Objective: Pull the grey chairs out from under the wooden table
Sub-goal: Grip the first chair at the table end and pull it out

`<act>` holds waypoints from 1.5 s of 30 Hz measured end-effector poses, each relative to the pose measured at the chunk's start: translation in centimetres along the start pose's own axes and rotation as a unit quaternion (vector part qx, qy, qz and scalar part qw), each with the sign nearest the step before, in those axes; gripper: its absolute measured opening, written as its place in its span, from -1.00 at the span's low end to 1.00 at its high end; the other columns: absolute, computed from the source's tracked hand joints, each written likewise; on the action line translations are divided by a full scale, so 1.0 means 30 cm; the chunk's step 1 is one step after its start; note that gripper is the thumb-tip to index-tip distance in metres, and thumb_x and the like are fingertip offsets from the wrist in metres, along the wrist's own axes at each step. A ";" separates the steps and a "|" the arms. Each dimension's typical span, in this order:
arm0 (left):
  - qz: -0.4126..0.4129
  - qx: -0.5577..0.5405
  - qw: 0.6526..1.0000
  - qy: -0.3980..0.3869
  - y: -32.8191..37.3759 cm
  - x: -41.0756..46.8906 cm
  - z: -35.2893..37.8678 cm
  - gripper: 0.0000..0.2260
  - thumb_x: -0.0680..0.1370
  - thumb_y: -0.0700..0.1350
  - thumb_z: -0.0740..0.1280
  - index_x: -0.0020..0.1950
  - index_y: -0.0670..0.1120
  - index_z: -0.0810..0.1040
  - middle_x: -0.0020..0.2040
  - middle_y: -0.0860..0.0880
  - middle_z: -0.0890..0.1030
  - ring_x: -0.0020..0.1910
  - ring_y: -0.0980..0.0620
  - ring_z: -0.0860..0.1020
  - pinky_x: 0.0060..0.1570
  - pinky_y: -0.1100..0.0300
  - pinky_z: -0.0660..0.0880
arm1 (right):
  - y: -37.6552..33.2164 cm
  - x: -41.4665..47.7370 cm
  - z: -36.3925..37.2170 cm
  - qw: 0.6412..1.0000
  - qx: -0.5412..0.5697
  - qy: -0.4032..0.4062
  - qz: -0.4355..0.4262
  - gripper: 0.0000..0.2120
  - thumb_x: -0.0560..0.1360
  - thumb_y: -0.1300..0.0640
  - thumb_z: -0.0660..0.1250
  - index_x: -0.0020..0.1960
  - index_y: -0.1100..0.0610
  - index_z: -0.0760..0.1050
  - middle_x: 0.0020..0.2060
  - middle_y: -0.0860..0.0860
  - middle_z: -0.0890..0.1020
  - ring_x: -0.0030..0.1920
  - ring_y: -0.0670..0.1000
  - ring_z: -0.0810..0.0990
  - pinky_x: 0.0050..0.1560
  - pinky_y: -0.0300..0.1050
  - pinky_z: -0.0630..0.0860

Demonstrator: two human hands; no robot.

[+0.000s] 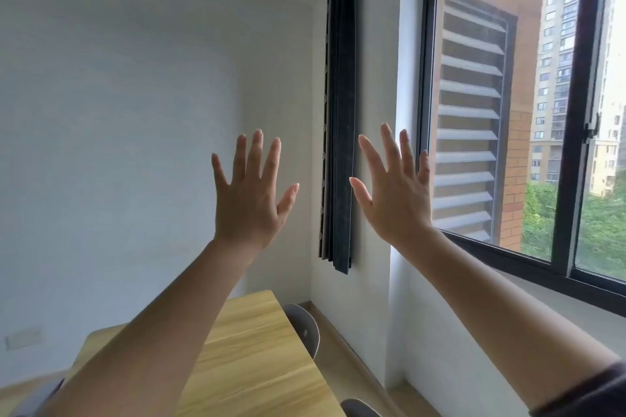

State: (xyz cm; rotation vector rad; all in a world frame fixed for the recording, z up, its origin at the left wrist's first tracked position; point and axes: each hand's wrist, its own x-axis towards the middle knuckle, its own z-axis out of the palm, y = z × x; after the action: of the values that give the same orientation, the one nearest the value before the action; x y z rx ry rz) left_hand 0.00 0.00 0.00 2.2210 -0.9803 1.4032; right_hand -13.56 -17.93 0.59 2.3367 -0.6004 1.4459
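My left hand (250, 193) and my right hand (396, 193) are raised in front of me with fingers spread, backs toward me, holding nothing. Far below them is the wooden table (257, 355), light wood, running away from me. A grey chair (305, 328) is tucked against the table's right side near its far end; only its rounded backrest shows. A second grey chair back (359, 408) peeks in at the bottom edge, also on the right side. A dark grey shape at the lower left (37, 396) could be another chair; I cannot tell.
A white wall stands beyond the table. A dark curtain (338, 112) hangs in the corner. A large black-framed window (572, 118) with a white sill fills the right. A narrow strip of wooden floor (349, 349) runs between the chairs and the right wall.
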 end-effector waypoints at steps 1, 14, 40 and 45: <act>-0.003 -0.002 1.000 -0.009 0.008 -0.006 0.005 -0.35 0.57 0.27 -0.09 0.57 -0.06 0.14 0.57 -0.16 0.17 0.55 -0.20 0.13 0.42 -0.32 0.06 | 0.005 -0.005 0.002 1.000 0.005 -0.006 0.005 -0.41 0.58 -0.19 0.08 0.56 -0.03 0.12 0.59 0.10 0.09 0.57 0.23 0.06 0.46 0.34 0.06; 0.022 0.022 0.995 -0.097 0.057 -0.200 0.148 -0.37 0.58 0.24 -0.06 0.56 -0.09 0.13 0.56 -0.17 0.18 0.54 -0.20 0.15 0.40 -0.33 0.08 | 0.051 -0.228 0.179 0.994 0.045 -0.095 -0.003 -0.40 0.57 -0.21 -0.06 0.56 -0.03 0.09 0.58 0.11 0.13 0.57 0.23 0.10 0.47 0.33 0.07; 0.136 -0.028 0.957 -0.253 -0.743 -0.936 -0.183 -0.39 0.56 0.20 0.00 0.52 -0.12 0.19 0.54 -0.19 0.24 0.52 -0.19 0.23 0.40 -0.32 0.19 | -0.914 -0.802 -0.061 0.964 0.075 -0.248 0.054 -0.45 0.62 -0.17 -0.01 0.56 -0.03 0.07 0.58 0.09 0.13 0.57 0.19 0.10 0.50 0.28 0.11; 0.147 -0.061 0.954 -0.254 -0.800 -0.961 -0.082 -0.40 0.56 0.20 0.01 0.51 -0.11 0.17 0.54 -0.19 0.24 0.52 -0.19 0.23 0.40 -0.32 0.17 | -0.966 -0.816 -0.002 0.963 0.048 -0.256 0.068 -0.44 0.62 -0.16 0.01 0.57 -0.02 0.07 0.58 0.08 0.11 0.58 0.18 0.07 0.51 0.26 0.08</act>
State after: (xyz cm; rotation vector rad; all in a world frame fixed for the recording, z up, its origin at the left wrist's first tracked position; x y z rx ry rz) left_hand 7.33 29.16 -22.55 2.4684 -1.5758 0.8405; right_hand -8.52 11.33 -23.01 2.8146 -0.8501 0.9231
